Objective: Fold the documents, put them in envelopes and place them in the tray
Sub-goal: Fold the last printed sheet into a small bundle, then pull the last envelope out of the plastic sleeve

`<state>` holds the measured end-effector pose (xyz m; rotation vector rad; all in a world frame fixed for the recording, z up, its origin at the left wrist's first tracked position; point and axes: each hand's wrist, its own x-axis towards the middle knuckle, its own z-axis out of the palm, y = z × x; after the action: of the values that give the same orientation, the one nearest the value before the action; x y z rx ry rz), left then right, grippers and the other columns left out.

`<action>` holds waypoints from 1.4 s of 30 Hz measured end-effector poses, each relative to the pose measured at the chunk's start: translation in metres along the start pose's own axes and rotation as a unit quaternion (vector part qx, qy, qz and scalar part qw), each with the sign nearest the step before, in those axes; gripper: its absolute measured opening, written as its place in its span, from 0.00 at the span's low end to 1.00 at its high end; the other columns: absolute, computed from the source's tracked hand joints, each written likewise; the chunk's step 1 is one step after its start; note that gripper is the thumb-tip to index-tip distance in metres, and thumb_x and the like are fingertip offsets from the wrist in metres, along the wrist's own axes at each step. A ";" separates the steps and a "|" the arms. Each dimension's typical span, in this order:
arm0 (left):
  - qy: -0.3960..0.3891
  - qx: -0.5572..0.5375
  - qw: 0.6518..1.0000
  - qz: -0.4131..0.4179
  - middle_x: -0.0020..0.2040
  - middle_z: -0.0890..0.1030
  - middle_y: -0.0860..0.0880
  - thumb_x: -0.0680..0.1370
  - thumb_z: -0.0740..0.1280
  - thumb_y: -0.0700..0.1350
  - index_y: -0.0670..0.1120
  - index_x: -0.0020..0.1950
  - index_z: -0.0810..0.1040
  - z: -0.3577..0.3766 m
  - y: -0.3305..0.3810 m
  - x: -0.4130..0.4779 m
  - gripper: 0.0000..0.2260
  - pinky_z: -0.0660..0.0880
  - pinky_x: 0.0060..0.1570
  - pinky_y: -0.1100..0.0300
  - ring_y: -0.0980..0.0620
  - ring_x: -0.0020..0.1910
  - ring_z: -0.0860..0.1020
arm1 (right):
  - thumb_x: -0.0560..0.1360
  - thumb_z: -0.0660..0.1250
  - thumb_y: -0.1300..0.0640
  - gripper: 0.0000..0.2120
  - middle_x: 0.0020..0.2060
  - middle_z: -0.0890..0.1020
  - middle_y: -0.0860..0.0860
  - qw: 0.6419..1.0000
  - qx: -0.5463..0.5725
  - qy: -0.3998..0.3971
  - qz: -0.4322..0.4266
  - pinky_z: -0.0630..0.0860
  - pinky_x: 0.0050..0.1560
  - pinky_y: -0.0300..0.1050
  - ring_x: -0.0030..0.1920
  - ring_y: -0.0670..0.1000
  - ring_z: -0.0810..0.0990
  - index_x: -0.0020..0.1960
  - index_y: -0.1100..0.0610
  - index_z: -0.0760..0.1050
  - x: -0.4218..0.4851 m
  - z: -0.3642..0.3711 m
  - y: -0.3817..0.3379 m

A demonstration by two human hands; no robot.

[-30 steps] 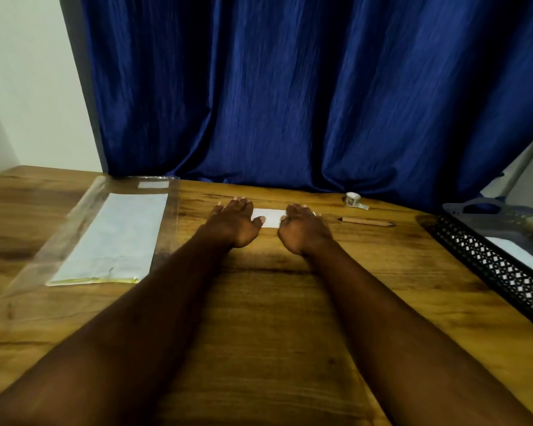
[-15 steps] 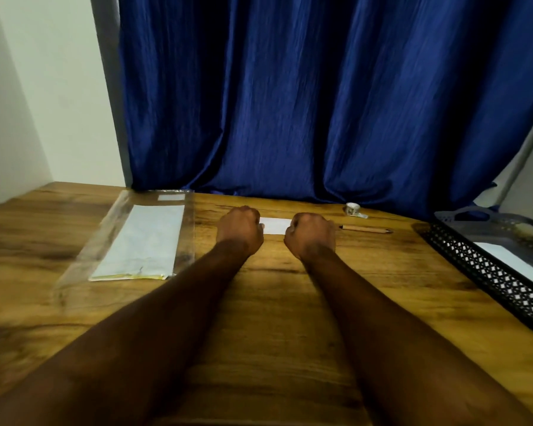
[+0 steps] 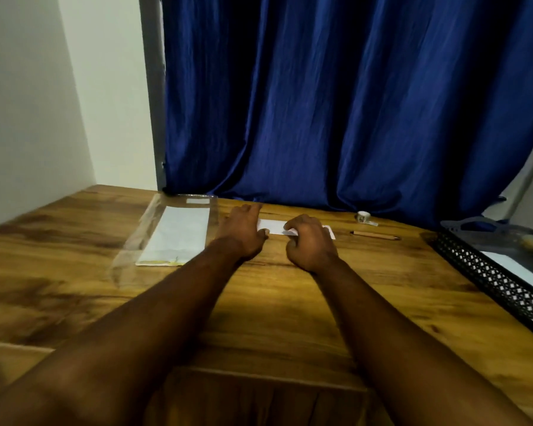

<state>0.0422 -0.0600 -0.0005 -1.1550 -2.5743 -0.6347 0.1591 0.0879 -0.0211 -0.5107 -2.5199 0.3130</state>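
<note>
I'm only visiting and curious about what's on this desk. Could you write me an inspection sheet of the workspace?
Surface: wooden table, brown grain.
Job's things: folded paper lying under both hands; clear sleeve at left holding white sheets; black mesh tray at right with a white sheet inside.
Clutter: tape roll and pencil, apart from each other, to the right of the paper.
Hands: left hand presses the paper with straight fingers; right hand curls its fingers on the paper's edge.
Cables: nothing seen.
Surroundings: blue curtain behind the table; white wall at left.
</note>
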 end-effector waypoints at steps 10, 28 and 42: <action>-0.163 0.096 0.981 -0.042 0.58 0.81 0.48 0.77 0.72 0.59 0.52 0.49 0.77 -0.075 -0.071 -0.020 0.12 0.77 0.60 0.48 0.47 0.55 0.78 | 0.72 0.71 0.54 0.14 0.53 0.85 0.44 0.984 0.067 -0.097 -0.130 0.83 0.55 0.49 0.52 0.46 0.82 0.58 0.47 0.83 -0.005 0.003 -0.066; -0.253 -0.075 0.964 -0.035 0.58 0.85 0.50 0.76 0.74 0.37 0.46 0.62 0.84 -0.115 -0.126 -0.063 0.15 0.75 0.66 0.51 0.49 0.60 0.81 | 0.79 0.69 0.48 0.13 0.56 0.80 0.39 0.975 0.076 -0.086 -0.191 0.78 0.47 0.44 0.51 0.41 0.78 0.63 0.41 0.79 -0.035 -0.002 -0.122; -0.131 -0.150 0.978 -0.055 0.46 0.87 0.52 0.76 0.74 0.36 0.41 0.51 0.88 -0.117 -0.134 -0.074 0.06 0.73 0.42 0.66 0.60 0.43 0.82 | 0.75 0.74 0.41 0.19 0.69 0.77 0.47 0.971 -0.062 -0.068 -0.220 0.62 0.70 0.58 0.74 0.51 0.67 0.64 0.45 0.84 -0.043 0.004 -0.182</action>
<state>-0.0044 -0.2438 0.0343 -1.2670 -2.8523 -0.9866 0.1369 -0.0942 0.0140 0.0361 -2.7088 0.0217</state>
